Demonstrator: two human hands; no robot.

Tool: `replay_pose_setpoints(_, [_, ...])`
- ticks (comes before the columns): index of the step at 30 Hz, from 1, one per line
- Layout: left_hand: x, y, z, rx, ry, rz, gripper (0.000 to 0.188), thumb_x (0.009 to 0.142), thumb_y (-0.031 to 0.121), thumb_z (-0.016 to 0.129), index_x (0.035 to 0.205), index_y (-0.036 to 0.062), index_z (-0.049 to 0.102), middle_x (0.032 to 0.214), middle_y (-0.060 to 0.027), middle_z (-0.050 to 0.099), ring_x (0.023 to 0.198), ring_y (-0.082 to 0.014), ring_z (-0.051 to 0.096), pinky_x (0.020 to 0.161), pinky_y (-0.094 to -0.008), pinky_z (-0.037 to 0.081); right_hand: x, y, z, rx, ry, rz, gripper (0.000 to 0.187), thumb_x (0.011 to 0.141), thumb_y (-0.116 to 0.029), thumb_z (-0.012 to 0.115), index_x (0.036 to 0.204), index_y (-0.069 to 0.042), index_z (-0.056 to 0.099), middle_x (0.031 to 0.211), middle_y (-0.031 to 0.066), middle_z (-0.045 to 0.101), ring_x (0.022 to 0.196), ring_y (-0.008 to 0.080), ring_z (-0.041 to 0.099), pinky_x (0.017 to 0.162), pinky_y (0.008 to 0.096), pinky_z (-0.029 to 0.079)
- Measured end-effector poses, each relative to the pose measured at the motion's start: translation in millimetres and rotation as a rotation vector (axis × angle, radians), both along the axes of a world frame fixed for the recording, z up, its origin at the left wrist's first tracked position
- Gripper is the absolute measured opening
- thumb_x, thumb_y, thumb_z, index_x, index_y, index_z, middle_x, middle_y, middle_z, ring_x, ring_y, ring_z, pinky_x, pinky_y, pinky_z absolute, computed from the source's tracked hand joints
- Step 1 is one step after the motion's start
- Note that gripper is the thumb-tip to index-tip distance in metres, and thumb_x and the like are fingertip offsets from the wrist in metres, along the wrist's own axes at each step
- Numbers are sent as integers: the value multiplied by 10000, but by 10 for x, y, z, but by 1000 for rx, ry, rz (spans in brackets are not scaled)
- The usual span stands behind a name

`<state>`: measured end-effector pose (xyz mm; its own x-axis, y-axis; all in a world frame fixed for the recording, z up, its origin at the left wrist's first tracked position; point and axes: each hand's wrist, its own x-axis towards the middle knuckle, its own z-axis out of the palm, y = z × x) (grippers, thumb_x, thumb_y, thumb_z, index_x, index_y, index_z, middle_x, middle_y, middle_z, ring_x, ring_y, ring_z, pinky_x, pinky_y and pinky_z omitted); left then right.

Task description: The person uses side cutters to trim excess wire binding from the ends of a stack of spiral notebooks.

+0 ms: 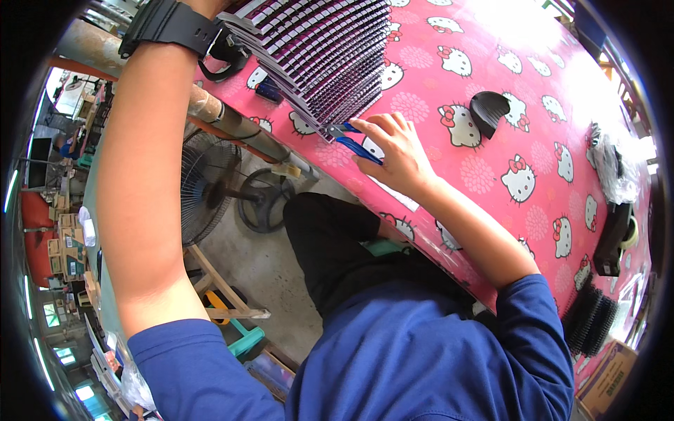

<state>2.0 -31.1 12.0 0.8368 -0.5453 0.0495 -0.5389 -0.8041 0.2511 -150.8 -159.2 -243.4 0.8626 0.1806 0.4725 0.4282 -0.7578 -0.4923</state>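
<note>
My right hand [397, 151] grips a pair of blue-handled cutting pliers [359, 144], its handles spread apart. The metal jaws touch the near corner of a long fanned stack of purple, black and white printed strips [316, 67], which lies over the pink table cover [484, 203]. My left arm reaches up to the top edge, a black watch [165, 28] on its wrist. Only the base of my left hand [205, 5] shows, beside the stack's far left end; its fingers are out of the picture.
A black curved piece [489, 112] lies on the table. Clear plastic wrap [607, 158], a tape dispenser [614, 242] and a black bristle brush [590, 319] line the right side. Below the table's left edge stand a metal pipe rail [239, 126] and a floor fan [207, 186].
</note>
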Motion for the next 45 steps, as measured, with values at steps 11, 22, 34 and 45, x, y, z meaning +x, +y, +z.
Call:
replay_pose_setpoints(11, [-76, -13, 13, -39, 33, -3, 1299, 543, 476, 786, 1491, -9, 42, 1429, -360, 289, 1359, -381, 311, 1114, -344, 257, -1, -39, 10, 93, 107, 24, 460, 767, -249, 693, 1187, -87, 599, 964, 105, 606, 916, 254, 541, 817, 362, 438])
replay_pose_setpoints(22, [-36, -10, -12, -103, 187, 31, 1282, 577, 418, 789, 1486, -24, 0, 1431, -383, 248, 1364, -370, 301, 1105, -331, 273, 80, -116, -46, 480, 464, 198, 429, 802, -241, 668, 1162, -18, 602, 955, 111, 641, 836, 199, 606, 735, 329, 482])
replay_pose_setpoints(34, [-1, 8, -14, -73, 53, -44, 1295, 570, 472, 782, 1479, -45, 19, 1448, -365, 240, 1381, -366, 271, 1119, -333, 244, -27, 18, 3, 21, 151, -8, 557, 711, -223, 700, 1242, -137, 554, 1049, 104, 533, 1035, 290, 468, 879, 424, 377])
replay_pose_setpoints(45, [8, -3, 0, -7, 27, -9, 1299, 550, 489, 776, 1473, -62, 46, 1460, -362, 214, 1402, -369, 217, 1135, -333, 209, 289, -183, 223, 571, 1026, 214, 385, 824, -286, 662, 1042, 31, 639, 798, 126, 646, 722, 175, 616, 721, 344, 489])
